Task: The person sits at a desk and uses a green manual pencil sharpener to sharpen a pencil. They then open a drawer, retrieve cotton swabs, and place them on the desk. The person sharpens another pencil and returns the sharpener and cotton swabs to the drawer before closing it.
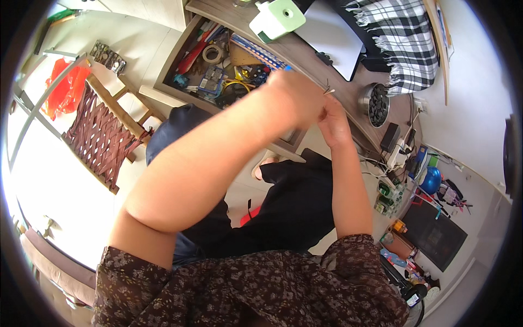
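Note:
My left hand [296, 98] reaches across from the left over the edge of the open drawer. Motion blur softens it, and its fingers are turned away from view. Close against it, my right hand [336, 124] is raised with its fingers bent inward. Between the two hands, at the right fingertips, a small bundle of thin dark strands [328, 87] with a pale tip sticks up. What else lies between the palms is hidden. Below the left hand is the wooden drawer [163, 83], holding a roll of tape [212, 54], pens, a blue-edged pack [211, 79] and yellow items.
On the desk stand a pale green box-shaped device [278, 18], a silver laptop [333, 39], a metal bowl of dark pieces [378, 105] and a checked cloth [404, 41]. Cables and a power strip [398, 155] hang at the right. A woven-seat chair [100, 135] stands left.

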The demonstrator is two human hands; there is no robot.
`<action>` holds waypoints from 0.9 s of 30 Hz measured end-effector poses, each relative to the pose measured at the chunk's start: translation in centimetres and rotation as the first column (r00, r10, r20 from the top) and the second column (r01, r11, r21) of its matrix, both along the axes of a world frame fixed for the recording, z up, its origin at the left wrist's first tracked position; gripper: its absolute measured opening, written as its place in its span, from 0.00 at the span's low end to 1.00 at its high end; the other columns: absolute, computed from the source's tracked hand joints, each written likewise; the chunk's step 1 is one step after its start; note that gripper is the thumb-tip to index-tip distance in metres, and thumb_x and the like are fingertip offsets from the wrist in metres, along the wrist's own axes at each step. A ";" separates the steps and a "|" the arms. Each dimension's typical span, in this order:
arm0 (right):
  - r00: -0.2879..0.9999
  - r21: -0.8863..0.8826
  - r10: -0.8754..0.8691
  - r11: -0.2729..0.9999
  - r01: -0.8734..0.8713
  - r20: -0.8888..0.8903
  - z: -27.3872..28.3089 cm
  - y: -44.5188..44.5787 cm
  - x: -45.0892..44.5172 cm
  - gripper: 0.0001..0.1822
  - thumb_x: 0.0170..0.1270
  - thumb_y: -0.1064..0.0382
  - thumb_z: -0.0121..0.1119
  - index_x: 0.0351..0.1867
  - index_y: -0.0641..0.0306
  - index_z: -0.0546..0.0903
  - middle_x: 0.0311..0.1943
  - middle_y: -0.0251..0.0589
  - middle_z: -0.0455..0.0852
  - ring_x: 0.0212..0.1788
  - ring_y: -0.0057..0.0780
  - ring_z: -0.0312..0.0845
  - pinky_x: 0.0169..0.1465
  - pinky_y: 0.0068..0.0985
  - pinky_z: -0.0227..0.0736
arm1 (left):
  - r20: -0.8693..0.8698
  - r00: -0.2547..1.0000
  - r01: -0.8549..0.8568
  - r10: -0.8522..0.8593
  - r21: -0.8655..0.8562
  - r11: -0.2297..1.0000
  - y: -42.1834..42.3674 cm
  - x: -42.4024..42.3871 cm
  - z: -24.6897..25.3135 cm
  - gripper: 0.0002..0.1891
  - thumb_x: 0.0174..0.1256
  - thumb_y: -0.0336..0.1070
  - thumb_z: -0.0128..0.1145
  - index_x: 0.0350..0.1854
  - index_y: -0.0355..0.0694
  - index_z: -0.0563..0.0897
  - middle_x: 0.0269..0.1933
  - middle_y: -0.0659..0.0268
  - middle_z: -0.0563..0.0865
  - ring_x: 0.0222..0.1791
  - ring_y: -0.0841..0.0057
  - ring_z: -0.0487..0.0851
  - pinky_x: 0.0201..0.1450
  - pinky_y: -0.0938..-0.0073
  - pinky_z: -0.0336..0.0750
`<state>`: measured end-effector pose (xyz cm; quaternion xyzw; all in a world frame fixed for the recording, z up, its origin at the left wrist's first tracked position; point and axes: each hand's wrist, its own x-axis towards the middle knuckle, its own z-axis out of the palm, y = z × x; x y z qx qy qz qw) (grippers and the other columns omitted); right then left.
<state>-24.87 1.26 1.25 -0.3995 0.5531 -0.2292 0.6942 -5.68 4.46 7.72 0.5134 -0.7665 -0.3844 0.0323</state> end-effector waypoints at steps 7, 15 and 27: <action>0.957 0.109 -0.110 0.991 0.083 0.267 2.5 0.4 0.9 0.06 0.56 0.68 0.51 0.32 0.69 0.77 0.22 0.33 0.75 0.23 0.19 0.67 0.34 0.21 0.65 | -0.198 0.883 -0.447 0.426 -0.072 0.892 -0.4 -0.7 -2.0 0.14 0.59 0.44 0.52 0.34 0.37 0.83 0.33 0.54 0.85 0.35 0.61 0.84 0.41 0.67 0.77; 0.987 -0.118 0.149 0.983 -0.141 0.066 3.0 1.3 1.9 0.05 0.54 0.67 0.52 0.24 0.63 0.75 0.22 0.32 0.74 0.26 0.20 0.64 0.33 0.20 0.59 | -0.397 0.745 -0.548 0.536 0.095 0.831 -1.1 -1.5 -2.6 0.14 0.52 0.46 0.61 0.27 0.38 0.85 0.24 0.61 0.85 0.28 0.69 0.84 0.37 0.72 0.77; 0.950 -0.166 0.304 0.935 -0.312 -0.072 2.8 0.5 1.4 0.10 0.58 0.63 0.51 0.21 0.63 0.75 0.19 0.32 0.73 0.25 0.19 0.66 0.34 0.19 0.60 | -0.497 0.717 -0.512 0.488 0.099 0.853 -2.1 -2.6 -3.0 0.11 0.56 0.40 0.59 0.32 0.37 0.85 0.27 0.61 0.85 0.26 0.74 0.82 0.34 0.75 0.76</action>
